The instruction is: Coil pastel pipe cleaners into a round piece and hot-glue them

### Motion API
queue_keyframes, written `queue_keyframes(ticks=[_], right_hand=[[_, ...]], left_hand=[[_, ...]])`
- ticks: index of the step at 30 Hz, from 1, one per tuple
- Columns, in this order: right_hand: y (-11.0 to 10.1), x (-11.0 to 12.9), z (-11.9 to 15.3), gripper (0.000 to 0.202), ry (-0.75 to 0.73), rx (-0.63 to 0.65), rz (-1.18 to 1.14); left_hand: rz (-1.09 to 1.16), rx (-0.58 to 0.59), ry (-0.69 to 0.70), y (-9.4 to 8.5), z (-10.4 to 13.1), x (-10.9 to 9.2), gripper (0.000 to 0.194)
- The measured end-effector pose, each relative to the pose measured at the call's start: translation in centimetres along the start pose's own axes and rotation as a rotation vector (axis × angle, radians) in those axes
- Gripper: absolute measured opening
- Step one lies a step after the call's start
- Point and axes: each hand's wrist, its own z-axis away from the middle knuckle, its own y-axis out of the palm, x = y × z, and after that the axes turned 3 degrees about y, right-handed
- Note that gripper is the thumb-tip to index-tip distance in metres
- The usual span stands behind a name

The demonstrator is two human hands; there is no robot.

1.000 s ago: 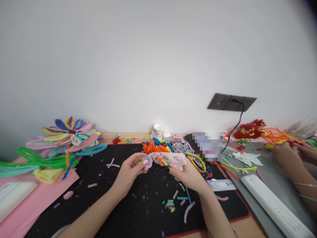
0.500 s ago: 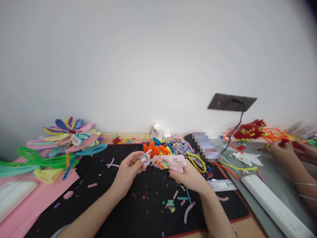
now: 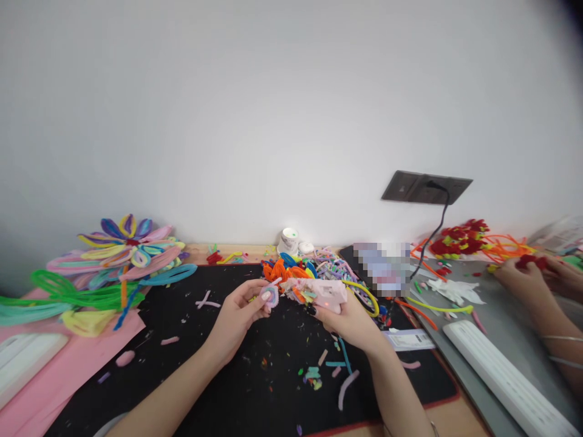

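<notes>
My left hand [image 3: 241, 308] pinches a small petal-shaped piece of pastel fuzzy pipe cleaner [image 3: 270, 297], pink and lilac with blue in the middle, between thumb and fingers. In my right hand [image 3: 348, 318] is a pale pink handheld device [image 3: 328, 294] with a small red light. Colourful scraps show about its left end, close to the pipe cleaner piece but apart from it. Whether those scraps stick to the device or lie behind it, I cannot tell. Both hands hover over a black mat [image 3: 182, 376].
Pipe cleaner flowers [image 3: 130, 243] and green bundled loops [image 3: 77, 292] lie at left. Behind my hands are orange loops [image 3: 276, 270], many clippings [image 3: 325, 261] and a paper cup [image 3: 289, 238]. A white power strip [image 3: 501, 376] lies right, near another person's hands [image 3: 523, 279] holding something red.
The device in my right hand has shifted slightly right, away from the petal-shaped piece. My left hand has turned that piece so more of its face shows.
</notes>
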Motion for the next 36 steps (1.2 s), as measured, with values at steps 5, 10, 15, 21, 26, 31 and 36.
queue_keyframes(ticks=[5,10,15,21,26,31,36], right_hand=[[0.21,0.08,-0.03,0.011,-0.014,0.018,-0.001],[0.23,0.05,0.01,0.01,-0.02,0.026,0.017],[0.09,-0.12,0.16,0.009,0.021,0.064,0.03],[-0.02,0.21,0.29,0.027,0.005,0.128,0.016],[-0.19,-0.21,0.15,0.02,-0.002,0.068,0.03],[-0.07,-0.15,-0.03,0.015,-0.039,0.033,0.03],[0.08,0.22,0.06,0.016,-0.041,0.048,0.035]], left_hand=[[-0.011,0.012,0.003,-0.14,0.03,0.22,0.028],[0.005,-0.018,0.01,-0.25,-0.01,0.12,0.031],[0.027,-0.039,0.012,-0.22,-0.23,0.15,0.033],[0.058,-0.073,0.014,-0.04,-0.31,-0.04,0.037],[0.044,-0.04,0.006,-0.27,-0.29,0.08,0.034],[0.026,0.009,-0.015,-0.35,-0.26,0.43,0.03],[0.028,-0.006,-0.009,-0.18,-0.19,0.13,0.031]])
